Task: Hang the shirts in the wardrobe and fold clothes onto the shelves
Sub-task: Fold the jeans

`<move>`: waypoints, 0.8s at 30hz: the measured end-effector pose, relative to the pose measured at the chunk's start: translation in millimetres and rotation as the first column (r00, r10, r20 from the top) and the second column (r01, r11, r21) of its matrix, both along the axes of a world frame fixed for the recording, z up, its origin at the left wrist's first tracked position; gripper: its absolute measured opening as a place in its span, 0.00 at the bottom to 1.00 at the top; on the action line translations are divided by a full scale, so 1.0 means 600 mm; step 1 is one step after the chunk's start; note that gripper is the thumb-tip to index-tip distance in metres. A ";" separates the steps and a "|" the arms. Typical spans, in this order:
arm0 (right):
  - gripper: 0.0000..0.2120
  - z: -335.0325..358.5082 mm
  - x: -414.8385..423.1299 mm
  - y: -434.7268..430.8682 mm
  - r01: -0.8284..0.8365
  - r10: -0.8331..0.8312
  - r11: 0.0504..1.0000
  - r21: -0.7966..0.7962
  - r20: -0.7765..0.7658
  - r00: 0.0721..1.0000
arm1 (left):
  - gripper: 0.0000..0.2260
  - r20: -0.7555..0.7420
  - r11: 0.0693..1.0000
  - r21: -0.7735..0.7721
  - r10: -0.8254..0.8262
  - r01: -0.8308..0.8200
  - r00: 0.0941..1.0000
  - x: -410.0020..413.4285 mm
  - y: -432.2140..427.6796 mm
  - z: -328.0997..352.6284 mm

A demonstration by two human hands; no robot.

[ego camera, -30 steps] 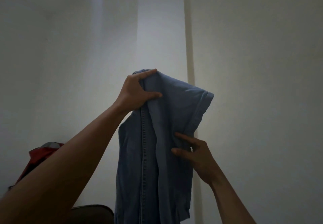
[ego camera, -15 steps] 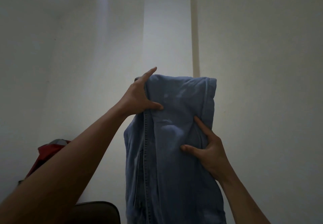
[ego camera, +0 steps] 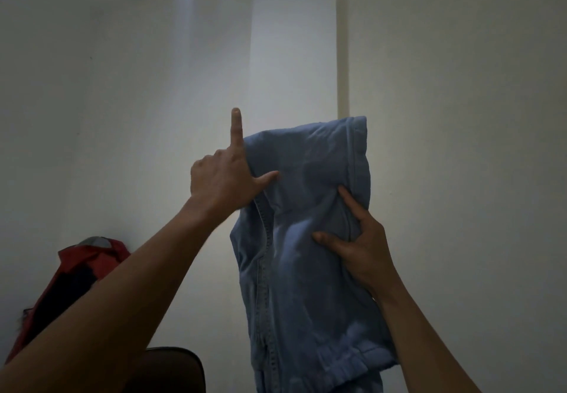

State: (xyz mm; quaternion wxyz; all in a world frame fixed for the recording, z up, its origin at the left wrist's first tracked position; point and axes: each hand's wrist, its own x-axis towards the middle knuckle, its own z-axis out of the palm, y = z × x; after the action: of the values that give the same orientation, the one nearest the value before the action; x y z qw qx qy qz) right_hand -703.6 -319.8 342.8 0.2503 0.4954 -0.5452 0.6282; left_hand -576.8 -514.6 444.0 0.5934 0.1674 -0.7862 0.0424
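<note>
A folded blue denim garment (ego camera: 306,270) is held up in front of a white wall, its lower end running out of the bottom of the view. My left hand (ego camera: 224,178) is at its upper left edge, thumb pressed on the cloth, forefinger pointing straight up, the other fingers behind. My right hand (ego camera: 356,239) grips the right side, forefinger and thumb spread over the fabric, pinching a fold near the stitched hem.
A red garment (ego camera: 76,267) with a dark lining hangs at the lower left. A dark rounded chair back (ego camera: 171,368) shows at the bottom, left of the denim. A pale vertical strip (ego camera: 343,39) runs down the wall behind.
The denim has shifted right and been folded over further. My left forefinger has lifted off the top edge and points up. My right hand has closed onto the right side.
</note>
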 end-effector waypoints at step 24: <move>0.45 -0.007 -0.035 -0.050 -0.074 -0.004 0.984 0.164 0.433 0.901 | 0.49 -0.467 0.090 0.571 -0.782 0.816 0.412 -0.057 -0.014 -0.295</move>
State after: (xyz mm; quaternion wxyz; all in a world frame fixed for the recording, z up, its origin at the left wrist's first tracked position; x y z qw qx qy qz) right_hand -724.7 -349.7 338.5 0.0670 0.3740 -0.6316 0.6759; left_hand -611.3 -522.8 267.0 0.4099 -0.0627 -0.6754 -0.6099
